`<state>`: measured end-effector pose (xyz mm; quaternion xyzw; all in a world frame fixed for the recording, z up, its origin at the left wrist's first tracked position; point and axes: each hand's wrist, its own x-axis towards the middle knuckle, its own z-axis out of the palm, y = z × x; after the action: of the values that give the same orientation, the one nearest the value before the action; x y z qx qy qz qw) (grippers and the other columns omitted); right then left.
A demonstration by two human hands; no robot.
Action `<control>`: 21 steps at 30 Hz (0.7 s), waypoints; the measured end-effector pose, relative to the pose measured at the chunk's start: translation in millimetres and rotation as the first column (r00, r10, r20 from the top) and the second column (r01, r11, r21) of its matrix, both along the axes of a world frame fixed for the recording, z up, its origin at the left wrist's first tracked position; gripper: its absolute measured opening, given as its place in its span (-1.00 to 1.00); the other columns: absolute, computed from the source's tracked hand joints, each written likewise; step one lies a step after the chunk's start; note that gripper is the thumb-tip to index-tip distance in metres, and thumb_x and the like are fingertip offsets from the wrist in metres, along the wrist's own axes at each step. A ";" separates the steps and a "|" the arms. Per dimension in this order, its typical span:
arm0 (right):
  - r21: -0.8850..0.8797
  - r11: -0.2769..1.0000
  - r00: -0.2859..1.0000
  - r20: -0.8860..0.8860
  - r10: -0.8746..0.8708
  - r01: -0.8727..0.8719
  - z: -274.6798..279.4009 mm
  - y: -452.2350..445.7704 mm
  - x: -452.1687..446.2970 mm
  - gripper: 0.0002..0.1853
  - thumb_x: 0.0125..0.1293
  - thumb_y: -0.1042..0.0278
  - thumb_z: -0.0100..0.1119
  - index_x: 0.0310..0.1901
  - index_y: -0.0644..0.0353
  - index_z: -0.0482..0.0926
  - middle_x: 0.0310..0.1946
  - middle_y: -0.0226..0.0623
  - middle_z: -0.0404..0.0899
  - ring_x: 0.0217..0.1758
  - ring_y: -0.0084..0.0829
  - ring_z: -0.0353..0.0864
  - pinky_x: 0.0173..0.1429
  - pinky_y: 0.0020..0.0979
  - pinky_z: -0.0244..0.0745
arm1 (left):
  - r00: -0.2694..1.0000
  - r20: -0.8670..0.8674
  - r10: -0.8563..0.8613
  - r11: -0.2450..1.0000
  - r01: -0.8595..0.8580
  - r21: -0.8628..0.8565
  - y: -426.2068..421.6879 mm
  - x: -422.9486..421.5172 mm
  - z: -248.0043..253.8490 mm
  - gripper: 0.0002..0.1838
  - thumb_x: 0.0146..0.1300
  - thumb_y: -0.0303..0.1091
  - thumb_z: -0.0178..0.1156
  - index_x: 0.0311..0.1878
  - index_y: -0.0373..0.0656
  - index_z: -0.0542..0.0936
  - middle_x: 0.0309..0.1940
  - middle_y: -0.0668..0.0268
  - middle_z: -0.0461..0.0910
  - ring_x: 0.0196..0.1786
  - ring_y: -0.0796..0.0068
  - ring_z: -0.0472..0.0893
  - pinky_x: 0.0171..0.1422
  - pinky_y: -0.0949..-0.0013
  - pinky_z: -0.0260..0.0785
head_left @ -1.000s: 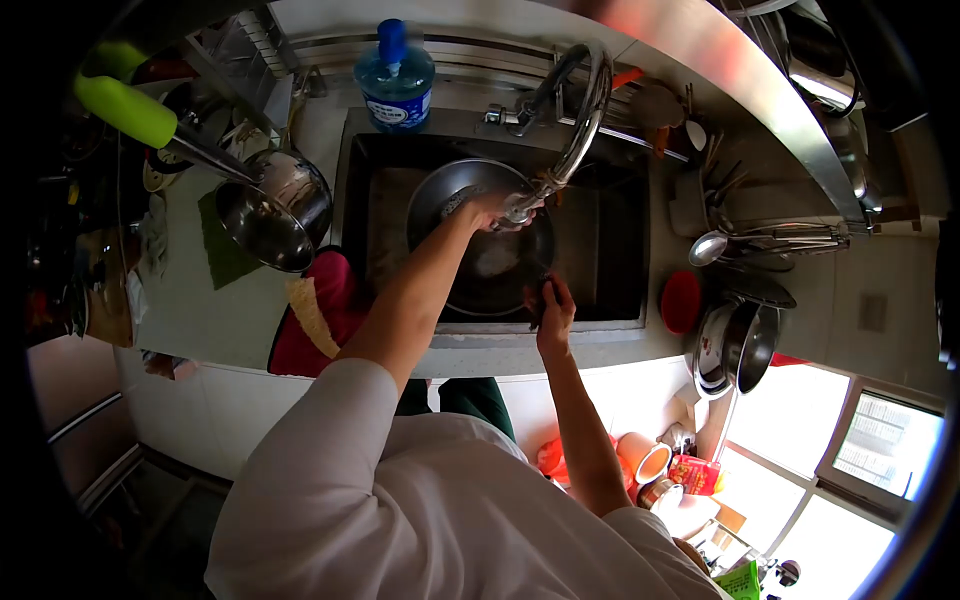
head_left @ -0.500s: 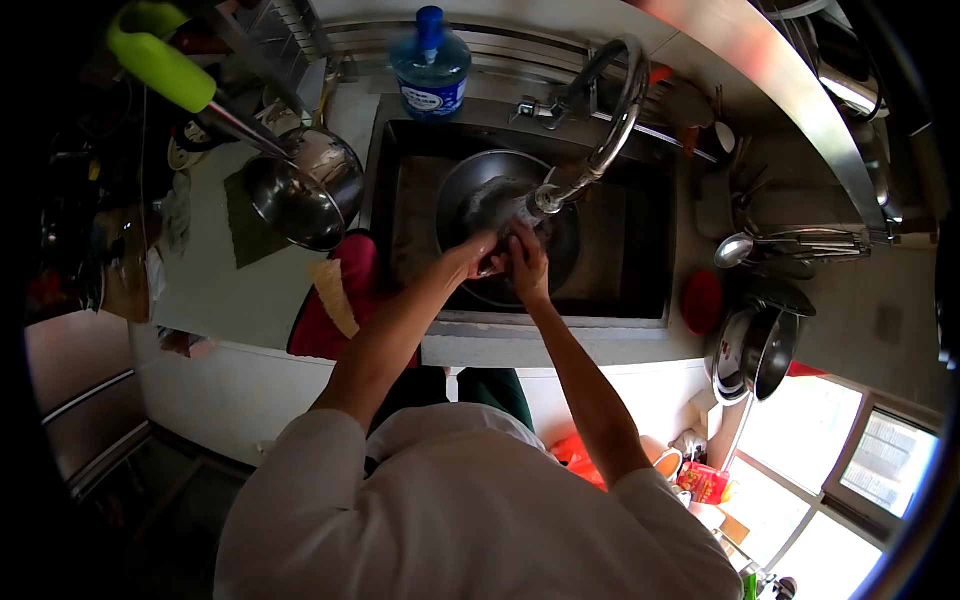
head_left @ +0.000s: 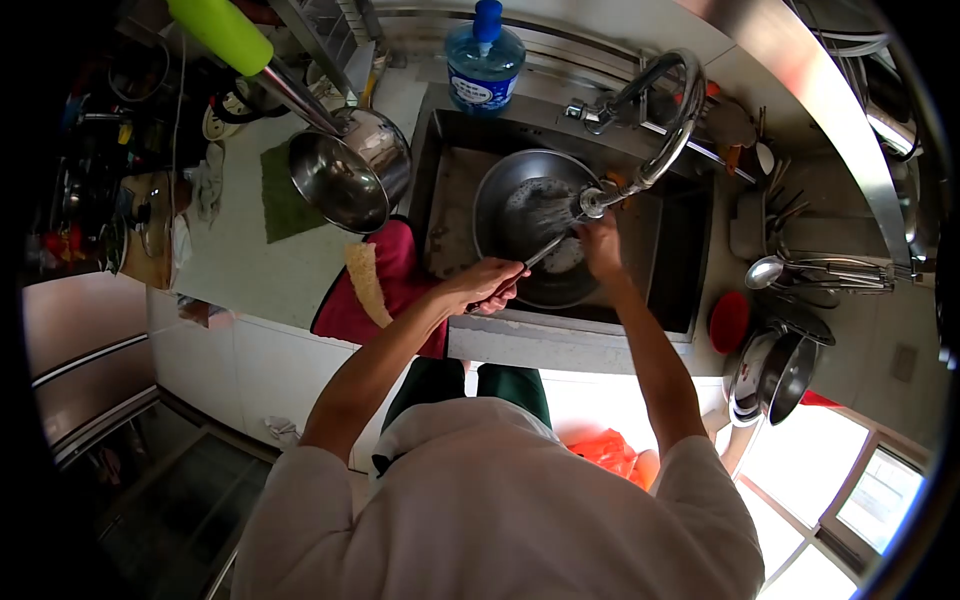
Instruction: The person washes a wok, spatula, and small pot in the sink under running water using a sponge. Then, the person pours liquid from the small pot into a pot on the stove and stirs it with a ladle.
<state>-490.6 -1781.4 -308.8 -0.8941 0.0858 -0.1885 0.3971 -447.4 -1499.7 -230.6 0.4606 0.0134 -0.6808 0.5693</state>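
My left hand [head_left: 488, 286] is closed round the handle of a slim knife [head_left: 545, 252] at the sink's front edge. The blade slants up and right toward the running water. My right hand [head_left: 602, 247] is smeared by motion just below the faucet head [head_left: 594, 203], and its fingers are not clear. Water sprays from the faucet into a round metal basin [head_left: 487, 203], which holds foamy water. The basin stands in the dark sink [head_left: 440, 222].
Left of the sink lie a red cloth [head_left: 398, 262] and a loofah piece [head_left: 364, 280]. A steel pot [head_left: 385, 145] with a green-handled ladle [head_left: 340, 185] stands behind them. A blue-capped bottle [head_left: 484, 75] is at the back; a red dish [head_left: 729, 322] and pans [head_left: 785, 365] sit right.
My hands, earlier together under the water, have parted. The left moved toward the sink's front edge, where the knife now shows; the right moved right. The whole view has shifted.
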 end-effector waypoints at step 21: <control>-0.004 0.896 0.887 -0.136 -0.441 0.445 -29.4 -29.5 -54.6 -0.77 0.12 0.46 0.22 -0.14 0.21 0.58 -0.21 -0.09 0.55 -0.09 -0.12 0.52 0.00 -0.22 0.41 | 0.994 0.088 0.068 0.996 -0.073 0.052 63.6 -11.0 -12.9 -0.71 0.45 -0.10 -0.11 0.02 -0.03 0.46 -0.65 0.45 0.26 -0.76 0.70 0.18 -0.76 0.55 0.00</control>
<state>-545.2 -1811.0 -338.2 -0.8561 0.3162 -0.2125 0.3491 -458.5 -1436.1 -243.5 0.5042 0.0242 -0.6392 0.5802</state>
